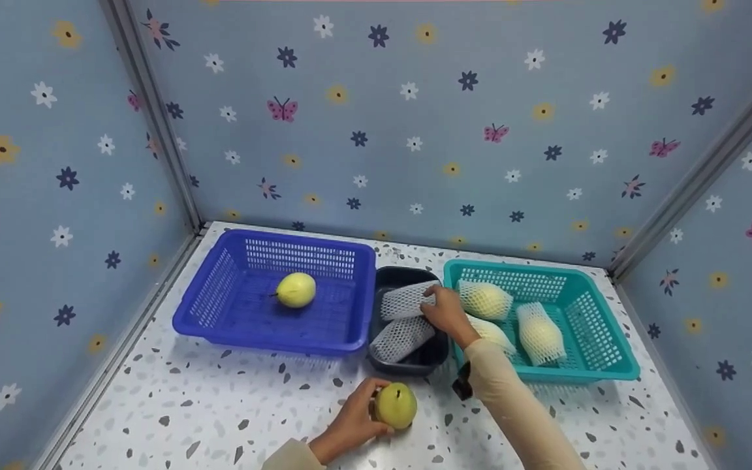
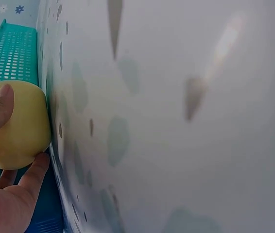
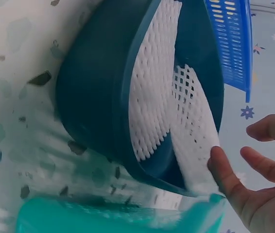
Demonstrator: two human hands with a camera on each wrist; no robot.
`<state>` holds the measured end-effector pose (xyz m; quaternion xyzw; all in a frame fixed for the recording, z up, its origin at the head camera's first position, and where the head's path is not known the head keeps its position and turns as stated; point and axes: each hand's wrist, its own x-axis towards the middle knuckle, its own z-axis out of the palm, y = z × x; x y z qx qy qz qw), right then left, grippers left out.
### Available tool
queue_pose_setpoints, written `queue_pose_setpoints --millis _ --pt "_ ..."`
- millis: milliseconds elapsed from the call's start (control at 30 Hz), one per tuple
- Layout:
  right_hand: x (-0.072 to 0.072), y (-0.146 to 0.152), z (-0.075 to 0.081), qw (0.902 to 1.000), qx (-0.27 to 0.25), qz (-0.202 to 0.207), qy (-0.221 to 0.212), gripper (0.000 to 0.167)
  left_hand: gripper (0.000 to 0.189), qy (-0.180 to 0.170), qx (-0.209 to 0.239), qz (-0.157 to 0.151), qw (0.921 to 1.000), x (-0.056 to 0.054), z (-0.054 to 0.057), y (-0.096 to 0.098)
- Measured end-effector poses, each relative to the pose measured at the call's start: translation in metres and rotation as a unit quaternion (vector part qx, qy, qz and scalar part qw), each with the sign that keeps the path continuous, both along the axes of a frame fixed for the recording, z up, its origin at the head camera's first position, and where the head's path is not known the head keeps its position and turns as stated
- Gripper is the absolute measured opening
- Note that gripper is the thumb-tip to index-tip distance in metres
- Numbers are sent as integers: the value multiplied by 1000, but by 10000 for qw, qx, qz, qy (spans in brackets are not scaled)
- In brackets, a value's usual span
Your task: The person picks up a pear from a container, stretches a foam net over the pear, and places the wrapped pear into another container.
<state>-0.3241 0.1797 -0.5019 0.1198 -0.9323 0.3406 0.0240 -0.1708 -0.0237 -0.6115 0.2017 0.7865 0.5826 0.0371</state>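
My left hand (image 1: 352, 418) grips a yellow-green pear (image 1: 397, 406) at the front of the table; its stem points up. In the left wrist view the thumb and fingers curve around the pear (image 2: 23, 128), close to the tabletop. My right hand (image 1: 446, 313) reaches over a dark rectangular tub (image 1: 408, 371). Two white foam net sleeves lie in that tub, a rear one (image 1: 403, 300) and a front one (image 1: 402, 341). One fingertip of the right hand touches the end of a sleeve (image 3: 196, 141) in the right wrist view, while the other fingers are spread apart from it.
A blue-purple basket (image 1: 271, 343) left of the tub holds one bare pear (image 1: 296, 290). In the teal basket (image 1: 601, 375) on the right lie three net-wrapped pears, one of them (image 1: 541, 334) near its middle. Patterned panels (image 1: 415, 117) enclose the speckled table (image 1: 219, 405).
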Motion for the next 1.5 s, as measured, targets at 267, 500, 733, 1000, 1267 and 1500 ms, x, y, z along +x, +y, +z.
queue_pose_setpoints --millis 267,500,733,1000,1267,1500 --pt "-6 -9 -12 9979 -360 -131 525 24 68 108 -42 84 9999 1 0 1" --pt "-6 -19 -19 9887 -916 -133 1182 33 68 138 -78 60 9999 2 1 1" --pt "-6 -19 -15 9826 -931 -323 1575 19 68 98 98 -45 9999 2 -1 1" --pt "-2 -12 7 9871 -854 -394 1297 6 67 95 100 5 9999 4 5 2" --pt "15 1 42 9827 -836 -128 1649 7 66 10 87 25 10000 10 21 3" --pt "34 17 71 9712 -798 364 2214 7 70 7 32 -28 10000 4 4 2"
